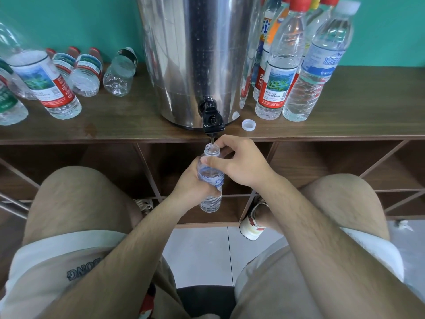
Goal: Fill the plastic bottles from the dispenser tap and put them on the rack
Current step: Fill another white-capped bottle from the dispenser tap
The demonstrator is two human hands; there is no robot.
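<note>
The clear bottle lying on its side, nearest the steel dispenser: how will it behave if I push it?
The clear bottle looks empty, so it is probably very light. It lies on its round side on the smooth wooden top, so a sideways push would likely roll it. Its thin plastic walls may dent under a firm grip.

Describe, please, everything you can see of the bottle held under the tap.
The bottle is clear plastic, uncapped, with a blue-and-white label and a ribbed lower body. It is roughly upright, its open mouth beneath the black tap. The left hand grips its middle; the right hand holds its shoulder near the neck. Its fill level is unclear.
</note>
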